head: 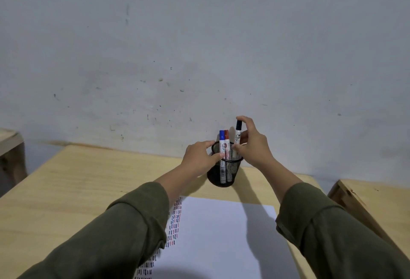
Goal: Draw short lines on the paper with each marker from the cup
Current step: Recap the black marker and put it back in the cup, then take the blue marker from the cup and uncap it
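A person's two arms in dark olive sleeves reach forward over a light wooden table (pixel 93 181) set against a scuffed grey wall. At about 12 o'clock from the person, near the table's far edge, stands a black mesh cup (pixel 225 167). The left hand (pixel 200 157) grips the cup's rim from the 9 o'clock side, thumb and fingers curled around the mesh to steady it. The right hand (pixel 250 143) is at the cup's 3 o'clock side, its fingertips pinched on the dark-capped marker (pixel 238 139), which stands higher than the others with its lower end inside the cup; whether it is being taken out or put back cannot be told. Two more markers stand in the cup side by side: a blue-capped marker (pixel 222 143) and, touching it, a red-capped marker (pixel 226 144). The white paper (pixel 221 234) lies at 6 o'clock from the cup, nearer the person. Along its left edge runs a column of short dashes (pixel 174 223) in blue, red and black, partly hidden by the left sleeve. That suggests all three colours have already been used, while most of the sheet is blank, so more rows may be left to draw. The markers carry printed labels on white barrels, too small and blurred to read; no brand can be made out
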The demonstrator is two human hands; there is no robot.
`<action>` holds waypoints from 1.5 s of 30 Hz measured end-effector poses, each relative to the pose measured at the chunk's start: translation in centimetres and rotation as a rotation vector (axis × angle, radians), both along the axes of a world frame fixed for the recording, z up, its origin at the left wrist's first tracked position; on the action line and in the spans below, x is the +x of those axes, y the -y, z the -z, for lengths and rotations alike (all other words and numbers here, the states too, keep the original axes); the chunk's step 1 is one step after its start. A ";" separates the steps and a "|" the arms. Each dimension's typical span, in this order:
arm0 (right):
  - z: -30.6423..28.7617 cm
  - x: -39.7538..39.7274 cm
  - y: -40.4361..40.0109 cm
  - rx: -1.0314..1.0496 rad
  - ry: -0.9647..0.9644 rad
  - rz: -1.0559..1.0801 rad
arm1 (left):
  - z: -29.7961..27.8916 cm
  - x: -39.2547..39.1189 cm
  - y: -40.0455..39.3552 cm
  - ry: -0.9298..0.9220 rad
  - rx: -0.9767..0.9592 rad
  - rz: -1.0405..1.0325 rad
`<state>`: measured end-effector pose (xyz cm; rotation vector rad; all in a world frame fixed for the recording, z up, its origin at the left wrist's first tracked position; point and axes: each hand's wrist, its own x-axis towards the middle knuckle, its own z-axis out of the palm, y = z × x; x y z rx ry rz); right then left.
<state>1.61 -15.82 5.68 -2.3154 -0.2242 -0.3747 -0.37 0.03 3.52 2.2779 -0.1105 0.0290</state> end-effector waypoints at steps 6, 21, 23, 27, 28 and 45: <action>1.0 0.8 0.0 -0.059 -0.016 0.026 | -0.1 -0.1 0.1 -0.008 -0.052 -0.002; 1.4 2.5 -0.5 -0.340 0.136 -0.021 | 0.5 0.3 0.2 -0.005 -0.099 -0.015; 1.3 2.7 -0.7 -0.372 0.127 -0.030 | 0.5 0.3 0.1 -0.007 -0.101 -0.015; 1.2 2.9 -1.1 -0.444 0.093 -0.031 | 0.6 0.4 0.2 -0.010 -0.119 -0.017; 1.1 2.9 -1.2 -0.449 0.082 -0.029 | 0.6 0.4 0.2 -0.009 -0.118 -0.016; 0.7 0.3 -1.6 0.088 0.027 -0.005 | -0.4 -0.5 0.4 0.027 -0.051 -0.007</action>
